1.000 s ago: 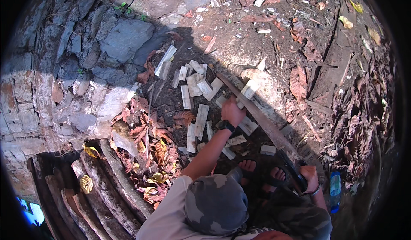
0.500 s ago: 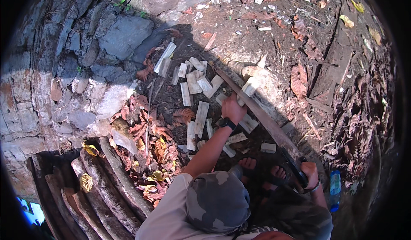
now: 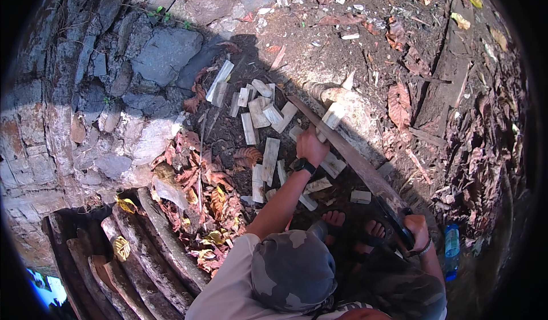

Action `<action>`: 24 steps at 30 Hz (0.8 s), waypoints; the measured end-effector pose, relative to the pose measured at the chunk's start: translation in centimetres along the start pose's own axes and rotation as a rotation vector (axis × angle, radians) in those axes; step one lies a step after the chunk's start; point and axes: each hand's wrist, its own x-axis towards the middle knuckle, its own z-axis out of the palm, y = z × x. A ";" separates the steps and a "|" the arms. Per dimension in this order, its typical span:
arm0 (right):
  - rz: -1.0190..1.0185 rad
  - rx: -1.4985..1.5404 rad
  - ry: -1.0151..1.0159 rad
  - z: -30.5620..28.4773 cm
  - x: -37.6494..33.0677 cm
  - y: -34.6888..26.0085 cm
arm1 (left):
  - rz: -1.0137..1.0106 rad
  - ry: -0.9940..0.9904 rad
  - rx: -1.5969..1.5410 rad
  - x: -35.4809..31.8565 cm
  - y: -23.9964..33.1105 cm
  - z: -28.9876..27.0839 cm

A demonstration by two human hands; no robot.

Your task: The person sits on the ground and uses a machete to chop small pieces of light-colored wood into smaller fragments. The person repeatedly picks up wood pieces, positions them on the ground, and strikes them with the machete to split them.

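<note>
My right hand (image 3: 416, 229) grips the black handle of a handsaw (image 3: 361, 159) at the lower right. The saw's long brown blade slants up and left, narrowing to its tip. Close to that tip, my left hand (image 3: 311, 146), with a dark watch on the wrist, holds a pale wood piece (image 3: 334, 115). The blade crosses over this piece, whose far end sticks out beyond it in the sunlight. Whether the teeth have bitten into the wood cannot be made out. Beneath the piece is a pale log or stump (image 3: 357, 106), partly hidden.
Several cut wood blocks (image 3: 270, 160) lie scattered on the dirt around my left hand. A stone wall (image 3: 165, 57) runs along the left. Dark logs (image 3: 149, 257) are stacked at lower left, beside dry leaves (image 3: 218, 203). A plastic bottle (image 3: 451, 251) stands right of my right arm. Sandalled feet (image 3: 374, 229) are below.
The whole view has shifted slightly. Both hands, the handsaw and the wood piece keep nearly the same places relative to each other.
</note>
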 end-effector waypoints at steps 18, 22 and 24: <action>0.060 0.045 0.034 4.0 6.6 -3.2 | 0.123 -0.042 0.070 0.0 -0.9 1.2; 0.023 -0.003 0.059 2.6 9.0 -3.3 | 0.077 -0.042 0.110 0.3 -2.3 2.0; 0.019 0.039 0.059 1.3 8.4 -2.4 | 0.036 -0.045 0.115 0.2 -1.9 2.1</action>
